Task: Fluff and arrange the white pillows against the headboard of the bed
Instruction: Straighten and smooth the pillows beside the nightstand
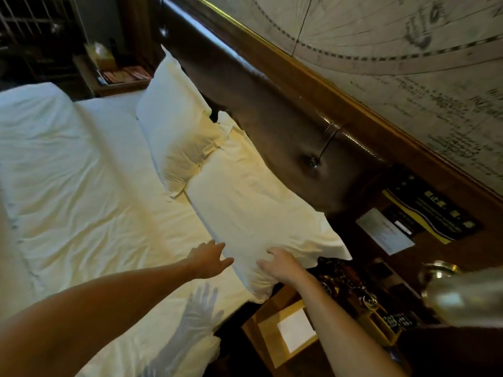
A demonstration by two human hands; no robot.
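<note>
Dim lamplight falls across a bed dressed in white sheet [89, 186], its dark padded headboard [272, 104] set beneath an old-style map mural [394, 50] whose lettering is too blurred to read. Two white pillows lie along the headboard; on the near pillow [253, 208], the right hand [280, 263] presses the corner with curled fingers, while the left hand [209, 258] hovers open-fingered beside its edge, holding nothing. Behind it, the far pillow [174, 118] leans upright, and bedside placards' [432, 213] writing stays illegible.
</note>
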